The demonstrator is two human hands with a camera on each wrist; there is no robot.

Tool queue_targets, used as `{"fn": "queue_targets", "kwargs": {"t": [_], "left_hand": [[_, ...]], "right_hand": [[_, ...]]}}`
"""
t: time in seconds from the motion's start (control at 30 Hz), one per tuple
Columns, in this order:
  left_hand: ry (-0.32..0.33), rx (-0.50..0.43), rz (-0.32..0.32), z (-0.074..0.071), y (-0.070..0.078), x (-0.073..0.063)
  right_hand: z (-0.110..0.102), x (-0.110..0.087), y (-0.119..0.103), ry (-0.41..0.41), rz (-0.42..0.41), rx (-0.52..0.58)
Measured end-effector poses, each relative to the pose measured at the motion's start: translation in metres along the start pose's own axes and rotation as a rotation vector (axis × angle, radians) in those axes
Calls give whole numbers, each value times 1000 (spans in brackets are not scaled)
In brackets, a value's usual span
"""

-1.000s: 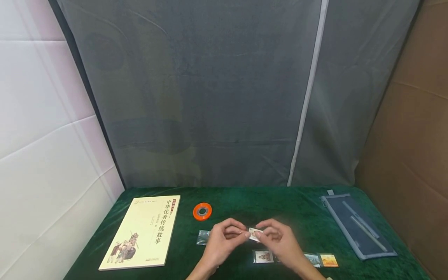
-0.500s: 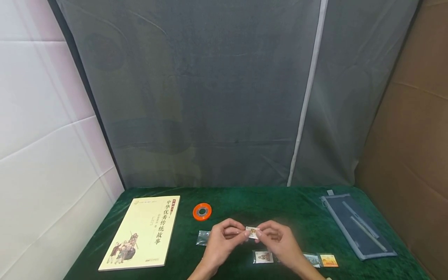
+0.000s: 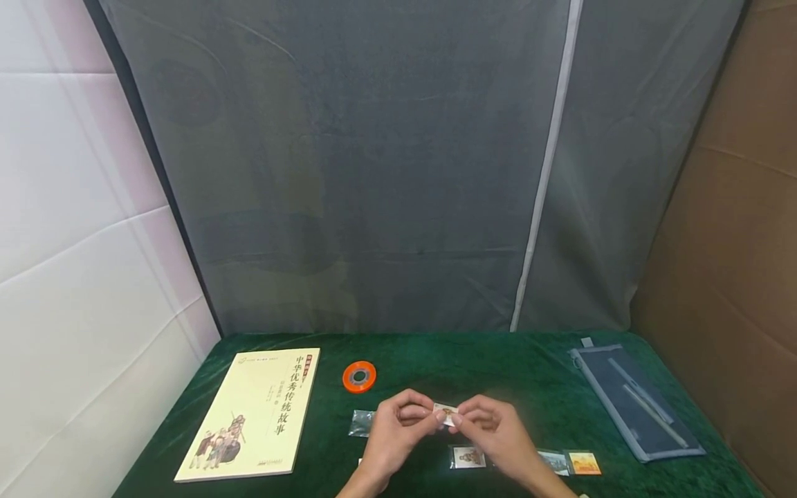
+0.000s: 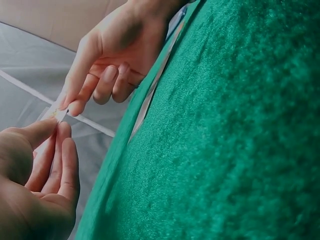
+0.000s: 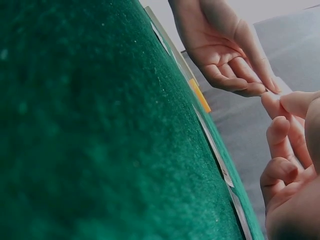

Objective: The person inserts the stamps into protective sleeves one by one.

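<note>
Between both hands, above the table, is a small white postage stamp (image 3: pixel 446 413) with a coloured picture on it. My left hand (image 3: pixel 400 430) pinches its left edge between thumb and forefinger. On the opposite edge, the thumb and fingertips of my right hand (image 3: pixel 498 430) pinch it too. The left wrist view shows the stamp (image 4: pixel 57 114) nearly edge-on, with the fingertips of both hands close together. Below the hands lies another stamp (image 3: pixel 469 457) in a clear sleeve; further right are a bluish stamp (image 3: pixel 554 463) and an orange one (image 3: pixel 585 463), partly behind my right forearm.
A clear plastic sleeve (image 3: pixel 361 423) lies beside my left hand. Behind it is an orange tape roll (image 3: pixel 360 377). A cream book (image 3: pixel 249 415) lies at the left, and a dark mesh zip pouch (image 3: pixel 635 404) at the right, on the green cloth (image 3: pixel 523 373).
The stamp has shifted slightly left and turned a little in the fingers. My right hand's fingertips have come a bit closer to the left hand's. Things on the table stay put.
</note>
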State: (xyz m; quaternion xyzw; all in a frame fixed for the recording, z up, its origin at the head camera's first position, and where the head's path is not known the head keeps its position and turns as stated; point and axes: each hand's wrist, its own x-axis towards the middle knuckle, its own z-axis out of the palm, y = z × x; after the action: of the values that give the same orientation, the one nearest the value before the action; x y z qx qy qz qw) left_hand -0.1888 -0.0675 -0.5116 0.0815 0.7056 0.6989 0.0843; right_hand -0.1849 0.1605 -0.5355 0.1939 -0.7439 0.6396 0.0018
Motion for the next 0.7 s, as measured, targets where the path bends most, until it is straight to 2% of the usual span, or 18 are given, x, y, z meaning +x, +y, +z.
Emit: {"fn": "queue_targets", "kwargs": {"t": [0.2, 0.37, 0.53, 0.7], "left_hand": [[-5, -12, -4, 1, 2, -1], [-9, -18, -6, 2, 3, -2], [-10, -24, -7, 3, 3, -2], [-20, -18, -8, 3, 0, -1]], "right_hand": [[0, -1, 0, -22, -12, 40], [-1, -1, -1, -32, 15, 63], [-1, -2, -2, -37, 70, 63], [-1, -1, 0, -37, 57, 37]]}}
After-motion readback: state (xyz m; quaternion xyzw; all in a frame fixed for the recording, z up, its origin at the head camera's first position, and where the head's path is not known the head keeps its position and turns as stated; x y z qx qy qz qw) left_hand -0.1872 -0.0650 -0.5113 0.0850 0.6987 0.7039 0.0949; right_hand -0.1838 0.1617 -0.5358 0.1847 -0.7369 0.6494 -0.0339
